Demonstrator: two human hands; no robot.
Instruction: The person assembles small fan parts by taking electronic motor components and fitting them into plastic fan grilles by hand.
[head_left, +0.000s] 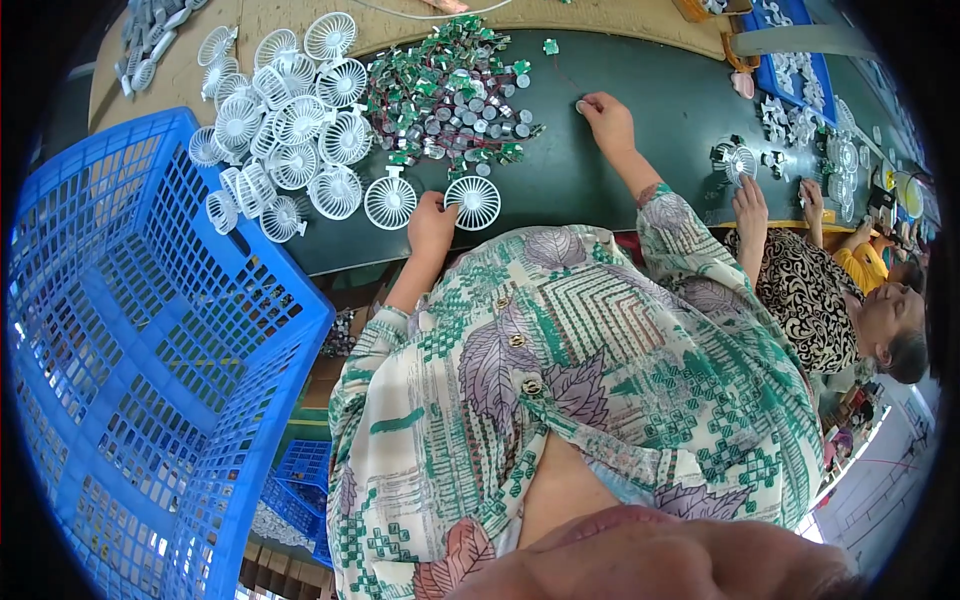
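My left hand (431,226) is closed at the near edge of the table, its fingertips on the left rim of a round white fan grille (473,203). Another white fan grille (390,202) lies flat just left of that hand. Farther right, my right hand (609,122) reaches over the green tabletop, thumb and fingers pinched on a small silvery motor that is mostly hidden. A thin wire runs from these fingertips toward a small green circuit board (551,47). Beyond my left hand lies a heap of silvery motors (455,115) wired to green circuit boards.
White fan grilles (295,120) are piled at the left. A big blue plastic basket (165,300) stands beside the table. To the right, a co-worker's hand (750,208) is at a fan part, near a blue tray (797,60) of white parts.
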